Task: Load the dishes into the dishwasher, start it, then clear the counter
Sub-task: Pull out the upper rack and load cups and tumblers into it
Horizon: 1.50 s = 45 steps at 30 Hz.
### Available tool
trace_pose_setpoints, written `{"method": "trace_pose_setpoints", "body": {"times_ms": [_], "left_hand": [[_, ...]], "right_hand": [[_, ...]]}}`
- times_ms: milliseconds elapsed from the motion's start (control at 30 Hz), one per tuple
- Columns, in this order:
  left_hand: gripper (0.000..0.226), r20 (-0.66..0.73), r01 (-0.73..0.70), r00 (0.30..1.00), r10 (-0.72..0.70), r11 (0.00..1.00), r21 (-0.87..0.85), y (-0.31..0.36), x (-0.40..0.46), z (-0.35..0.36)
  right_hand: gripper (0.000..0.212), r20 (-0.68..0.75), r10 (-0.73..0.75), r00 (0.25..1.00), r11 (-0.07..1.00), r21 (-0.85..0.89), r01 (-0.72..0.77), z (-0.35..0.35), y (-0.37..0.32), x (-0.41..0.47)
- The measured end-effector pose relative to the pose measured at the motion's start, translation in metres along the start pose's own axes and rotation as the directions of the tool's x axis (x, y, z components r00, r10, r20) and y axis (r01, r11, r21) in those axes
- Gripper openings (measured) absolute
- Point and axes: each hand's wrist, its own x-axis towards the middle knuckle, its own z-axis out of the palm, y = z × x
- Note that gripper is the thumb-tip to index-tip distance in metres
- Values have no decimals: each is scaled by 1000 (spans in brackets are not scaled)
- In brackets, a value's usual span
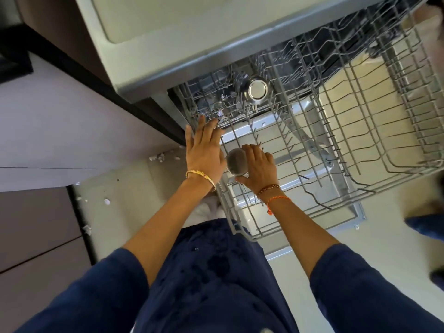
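Observation:
The dishwasher's grey wire rack (336,150) is pulled out over the open door. A steel cup (257,88) stands upside down among the tines at the rack's back. My right hand (258,165) grips a steel tumbler (236,162) at the rack's near left part, fingers curled over it. To its left, my left hand (204,150) lies flat with straight fingers on the rack's left rim, holding nothing.
The counter edge and sink (168,25) overhang the dishwasher at the top. Cabinet fronts (48,131) stand on the left. Small white scraps (105,201) lie on the floor by the cabinets. Another person's blue-clad leg (425,225) shows at the right edge.

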Motion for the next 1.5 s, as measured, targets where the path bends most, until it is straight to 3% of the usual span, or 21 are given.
{"method": "trace_pose_setpoints", "body": {"times_ms": [267,333,400,467,567,667,733,833,967,1100,1167,1267,1367,1500], "left_hand": [[30,-187,-75,981,51,990,-122,-6,-4,8],[26,-174,-108,981,81,983,-147,-8,-3,7],[25,-213,-134,973,90,970,-204,-14,-4,1],[27,-184,-121,980,75,960,-251,-20,-9,-9],[28,-132,-186,978,161,959,-213,-26,-22,-18],[29,-220,-292,945,242,926,-238,-36,-38,-34],[33,-341,-286,921,187,920,-267,-54,-49,-49],[32,-499,-247,865,60,915,-318,-89,-64,-81],[21,-701,-190,709,-84,933,-305,-162,-104,-137],[21,-830,-34,449,-330,922,-385,-246,-166,-191],[20,-806,13,321,-498,853,-522,-277,-195,-212],[21,-666,7,91,-740,669,-743,-325,-240,-235],[17,-568,-19,-62,-821,570,-821,-369,-281,-252],[14,-524,80,-280,-804,524,-848,-430,-335,-264]], "right_hand": [[93,-11,43,999,999,4,-43,6,-2,-7],[78,-140,54,989,989,144,-34,0,-3,-11],[46,-370,44,928,941,327,86,-3,-3,-15],[30,-510,56,859,917,366,158,-10,-4,-18],[27,-620,160,769,859,471,201,-25,-15,-24],[33,-722,339,603,757,590,280,-52,-45,-34],[32,-787,364,498,705,582,406,-74,-75,-38],[23,-868,264,421,636,485,600,-110,-134,-37],[20,-919,182,349,474,393,788,-137,-250,-35],[39,-893,114,436,236,450,861,-131,-385,-39],[45,-870,16,493,166,488,857,-121,-437,-43],[42,-832,-216,511,43,514,856,-99,-507,-52],[37,-767,-445,462,-23,526,850,-80,-567,-59],[30,-576,-743,340,-62,566,822,-53,-652,-60]]}}
